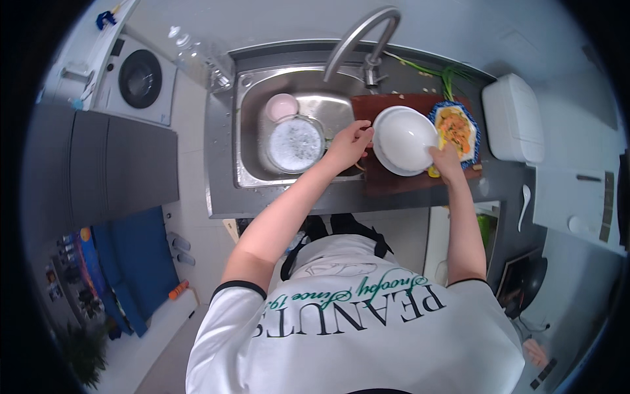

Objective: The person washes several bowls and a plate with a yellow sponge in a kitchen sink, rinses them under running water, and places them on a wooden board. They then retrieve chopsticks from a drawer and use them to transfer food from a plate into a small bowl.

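A white bowl (406,139) is over the brown cutting board (394,186), right of the sink. My right hand (447,162) grips its right rim, thumb on the inside edge. A second pale rim shows under its left side; I cannot tell whether another bowl is stacked there. My left hand (352,146) is at the bowl's left side, fingers loosely bent and slightly apart, fingertips close to the rim. Beside my right hand is a blue-rimmed plate (477,136) of orange and green food (455,128). Small yellow parts (433,172) peek out near the bowl, their kind unclear.
The steel sink (246,141) holds a glass bowl of foamy water (295,144) and a pink bowl (282,107). A curved faucet (354,36) arches above. Green onions (448,82), a white lidded bin (515,118) and a white spoon (524,207) lie around the counter's right side.
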`<state>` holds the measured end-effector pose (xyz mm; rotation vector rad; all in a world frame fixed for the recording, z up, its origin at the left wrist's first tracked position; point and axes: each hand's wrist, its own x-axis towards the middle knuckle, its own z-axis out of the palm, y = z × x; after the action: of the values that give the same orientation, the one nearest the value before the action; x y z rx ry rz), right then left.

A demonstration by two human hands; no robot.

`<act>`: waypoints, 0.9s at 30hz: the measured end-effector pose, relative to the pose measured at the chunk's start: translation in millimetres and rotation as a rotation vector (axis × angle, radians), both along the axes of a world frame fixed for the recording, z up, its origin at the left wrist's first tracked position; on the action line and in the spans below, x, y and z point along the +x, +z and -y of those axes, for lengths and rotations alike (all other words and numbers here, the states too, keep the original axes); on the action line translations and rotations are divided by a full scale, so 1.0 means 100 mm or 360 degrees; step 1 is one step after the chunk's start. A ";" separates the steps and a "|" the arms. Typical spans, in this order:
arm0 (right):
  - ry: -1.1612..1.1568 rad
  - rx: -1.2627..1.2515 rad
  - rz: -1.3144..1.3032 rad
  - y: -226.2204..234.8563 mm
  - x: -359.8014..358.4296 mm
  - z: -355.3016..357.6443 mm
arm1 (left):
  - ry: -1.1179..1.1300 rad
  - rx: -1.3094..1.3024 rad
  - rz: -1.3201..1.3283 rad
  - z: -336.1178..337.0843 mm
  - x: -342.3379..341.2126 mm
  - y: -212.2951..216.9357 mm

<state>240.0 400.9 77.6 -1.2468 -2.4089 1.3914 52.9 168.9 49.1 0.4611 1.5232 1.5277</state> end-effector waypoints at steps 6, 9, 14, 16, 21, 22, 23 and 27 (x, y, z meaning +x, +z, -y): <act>0.0165 0.0510 0.0083 -0.18 -0.06 -0.06 | 0.0660 -0.0719 -0.0926 0.82 -1.05 -0.95; 0.0135 0.0514 0.0134 -0.18 -0.09 -0.01 | 0.0707 -0.1187 -0.1147 1.09 -1.71 -1.44; 0.0128 0.0691 0.0200 -0.04 -0.11 0.13 | 0.0433 -0.1631 -0.0822 1.10 -2.38 -2.13; -0.0207 0.0239 0.0196 0.05 -0.09 0.20 | 0.0353 -0.1549 -0.0708 1.13 -2.49 -2.47; -0.0643 0.0134 -0.0110 0.28 -0.02 0.40 | 0.0492 -0.1265 -0.0552 1.10 -2.61 -3.22; -0.0648 0.0189 -0.0222 0.32 -0.02 0.44 | 0.0491 -0.1225 -0.0449 1.09 -2.61 -3.25; -0.0660 0.0209 -0.0379 0.37 -0.03 0.49 | 0.0538 -0.1136 -0.0378 1.07 -2.64 -3.22; -0.0524 -0.0070 -0.0777 0.63 -0.17 0.70 | 0.0604 -0.1310 -0.0789 1.08 -2.54 -2.58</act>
<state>222.9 330.8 140.1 -1.0895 -1.7734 1.4446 -200.9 61.4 -209.1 0.0542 2.5611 0.9263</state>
